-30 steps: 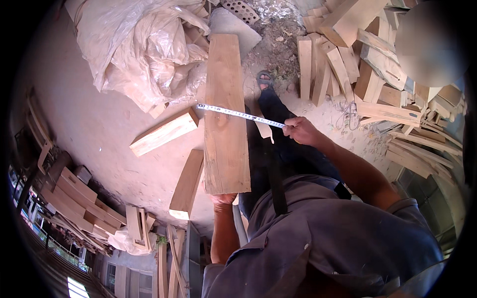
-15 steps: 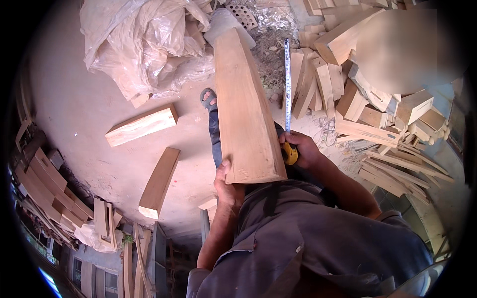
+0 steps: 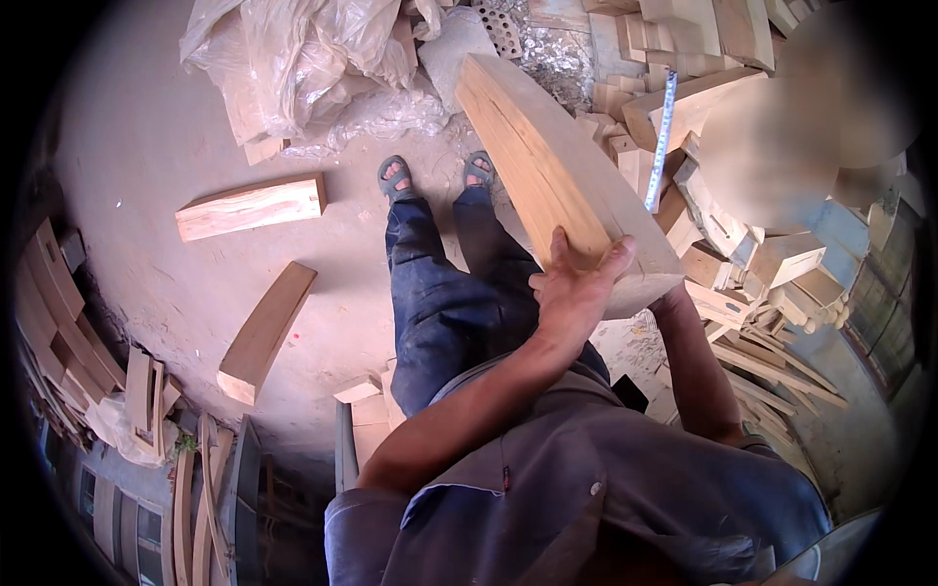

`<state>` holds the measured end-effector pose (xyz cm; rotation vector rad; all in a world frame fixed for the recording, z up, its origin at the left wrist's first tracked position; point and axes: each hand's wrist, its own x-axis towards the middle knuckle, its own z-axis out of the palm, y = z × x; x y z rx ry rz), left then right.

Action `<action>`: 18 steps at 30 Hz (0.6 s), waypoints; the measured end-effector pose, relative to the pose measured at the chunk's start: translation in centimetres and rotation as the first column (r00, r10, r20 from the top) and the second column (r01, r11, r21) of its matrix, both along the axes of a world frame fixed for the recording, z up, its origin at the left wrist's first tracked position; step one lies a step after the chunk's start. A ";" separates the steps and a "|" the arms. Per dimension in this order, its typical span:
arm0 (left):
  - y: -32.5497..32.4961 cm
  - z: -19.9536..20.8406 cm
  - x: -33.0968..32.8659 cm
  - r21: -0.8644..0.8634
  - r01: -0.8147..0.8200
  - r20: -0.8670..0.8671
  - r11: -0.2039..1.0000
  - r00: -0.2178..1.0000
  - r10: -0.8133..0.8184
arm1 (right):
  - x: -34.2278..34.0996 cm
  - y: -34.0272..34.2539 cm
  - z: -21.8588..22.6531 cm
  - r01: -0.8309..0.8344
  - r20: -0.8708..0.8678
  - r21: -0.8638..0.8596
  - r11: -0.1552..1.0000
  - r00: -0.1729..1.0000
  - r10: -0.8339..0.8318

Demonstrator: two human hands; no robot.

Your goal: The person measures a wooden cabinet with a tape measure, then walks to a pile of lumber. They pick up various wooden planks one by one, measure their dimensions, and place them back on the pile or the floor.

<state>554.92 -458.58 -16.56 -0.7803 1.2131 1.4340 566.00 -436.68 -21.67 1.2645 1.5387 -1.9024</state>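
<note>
A long, thick wooden block (image 3: 557, 166) slants across in front of me, its far end up and to the left. My left hand (image 3: 578, 288) grips its near end, the fingers and thumb spread against the wood. My right hand (image 3: 670, 298) is at the near right corner, its fingers mostly hidden behind the block. Past the block's right side rises the extended blade of a tape measure (image 3: 662, 142). The block hides its case, which the half-second-old frame shows as yellow in my right hand.
Two shorter wooden blocks, one (image 3: 252, 207) farther off and one (image 3: 266, 332) nearer, lie on the floor at left. Crumpled plastic sheeting (image 3: 303, 68) covers a heap at the back. Wood offcuts (image 3: 772, 264) are piled at right, curved boards (image 3: 59, 303) at far left.
The block has swung to the right and turned, uncovering my legs and sandalled feet. Both hands moved right with it, the left now across my body. The tape blade moved right and tilted.
</note>
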 end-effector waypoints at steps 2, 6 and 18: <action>1.7 0.4 -0.2 0.052 -0.042 -0.047 0.998 0.998 0.044 | -1.0 2.2 0.9 -0.028 -0.079 0.186 0.982 0.996 0.043; 3.1 1.7 -1.2 0.195 -0.120 -0.159 0.973 0.975 0.152 | -7.9 1.9 6.7 0.472 -0.169 0.174 0.864 0.879 -0.446; 5.8 1.8 -5.9 0.322 -0.301 -0.227 0.898 0.896 0.382 | -15.2 1.9 7.6 0.526 -0.423 0.569 0.632 0.846 -0.324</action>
